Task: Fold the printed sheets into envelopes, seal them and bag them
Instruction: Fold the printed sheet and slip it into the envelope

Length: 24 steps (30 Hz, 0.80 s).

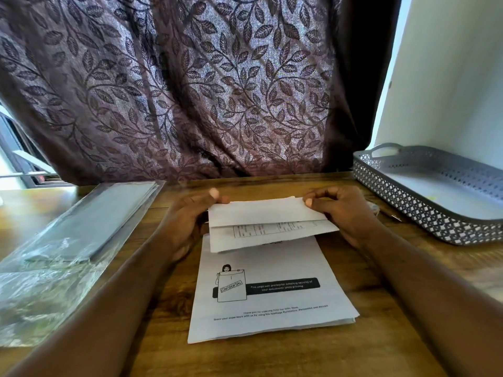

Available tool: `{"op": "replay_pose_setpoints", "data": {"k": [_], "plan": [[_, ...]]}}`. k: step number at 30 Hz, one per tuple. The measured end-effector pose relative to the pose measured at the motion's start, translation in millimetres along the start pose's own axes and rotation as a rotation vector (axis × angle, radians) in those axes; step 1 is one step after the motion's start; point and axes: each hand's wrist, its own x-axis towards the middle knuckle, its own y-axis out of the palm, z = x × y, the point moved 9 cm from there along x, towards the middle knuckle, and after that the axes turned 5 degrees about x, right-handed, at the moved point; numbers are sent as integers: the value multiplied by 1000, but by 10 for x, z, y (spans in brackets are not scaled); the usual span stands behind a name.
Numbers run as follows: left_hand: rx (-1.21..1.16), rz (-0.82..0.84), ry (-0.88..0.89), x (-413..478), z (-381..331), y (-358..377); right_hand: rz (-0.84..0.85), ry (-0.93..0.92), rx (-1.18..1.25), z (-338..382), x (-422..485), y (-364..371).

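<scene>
Above stack on table: folded sheet, pinched at its top corners by left grip and right grip; risk, judged: skewed panels creasing crooked.

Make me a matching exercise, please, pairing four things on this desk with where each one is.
Things:
1. folded white printed sheet
2. flat stack of white printed sheets
3. grey perforated plastic tray
4. clear plastic packet of flat grey items

Places:
A. at the right edge of the wooden table
B. pinched between the left hand and right hand
C. on the left side of the table
D. lying in the middle, nearest the person

Pairs: 1-B, 2-D, 3-A, 4-C
</scene>
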Motion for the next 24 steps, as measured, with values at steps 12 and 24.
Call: {"op": "replay_pose_setpoints", "data": {"k": [12, 24], "plan": [[720, -138, 256, 42, -160, -35, -93, -183, -275, 303, -92, 90], [931, -97, 814, -351, -592, 560, 211, -659, -884, 687, -508, 935]]}}
